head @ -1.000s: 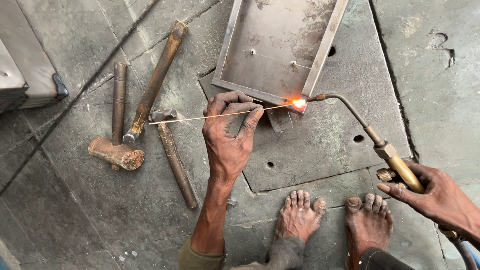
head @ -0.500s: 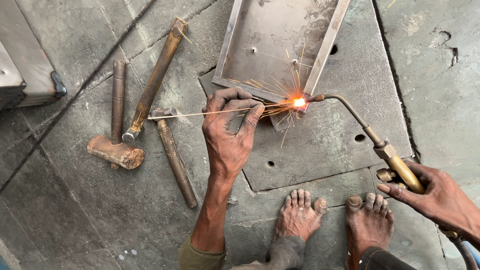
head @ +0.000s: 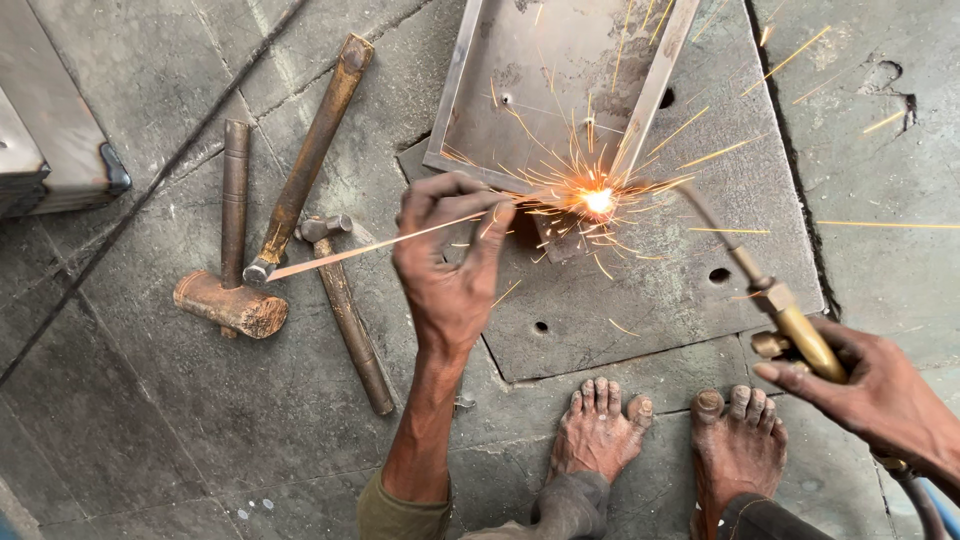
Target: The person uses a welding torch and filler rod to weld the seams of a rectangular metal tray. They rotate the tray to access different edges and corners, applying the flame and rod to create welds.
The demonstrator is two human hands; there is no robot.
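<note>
At the lower corner of the shallow metal tray, where sparks burst from a white-hot spot, two long things meet. The thin filler rod lies nearly level, running from beside the hammers on the left up slightly to the glow on the right; the left hand pinches it between thumb and fingertips, the other fingers loosely curled. The torch slants the other way, its bent tip at the glow and its brass body running down to the right, where the right hand is closed around the handle. The tray rests on a flat steel plate with drilled holes, laid on a grey stone floor. Two bare feet stand at the plate's near edge. Left of the rod lie rusty hammers. The tray's top, the torch hose and a grey box at far left are cut off by the frame, and the glare hides the joint itself.
</note>
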